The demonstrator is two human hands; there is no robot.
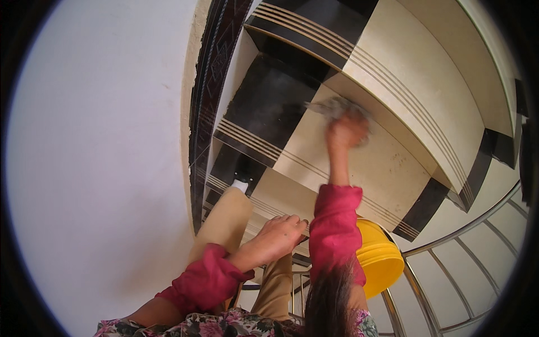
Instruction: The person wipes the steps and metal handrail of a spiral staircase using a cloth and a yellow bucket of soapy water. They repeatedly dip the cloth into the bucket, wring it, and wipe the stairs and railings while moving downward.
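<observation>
My right hand (pixel 348 129), blurred by motion, grips a grey cloth (pixel 337 106) pressed on the beige part of a tiled stair tread (pixel 307 139). The cloth lies close to the riser of the step above. My left hand (pixel 282 236) is near my knees with its fingers curled; whether it holds anything is hidden. A yellow bucket (pixel 381 257) stands to the right of my right forearm, partly behind the sleeve. Small dark spots mark the tread (pixel 398 162) right of the cloth.
Curved steps with black edges rise towards the upper right (pixel 412 63). A white wall (pixel 105 126) with a dark patterned skirting (pixel 219 63) borders the stairs on the left. A metal railing (pixel 425 295) runs along the lower right. My foot rests on a lower black tread (pixel 223 164).
</observation>
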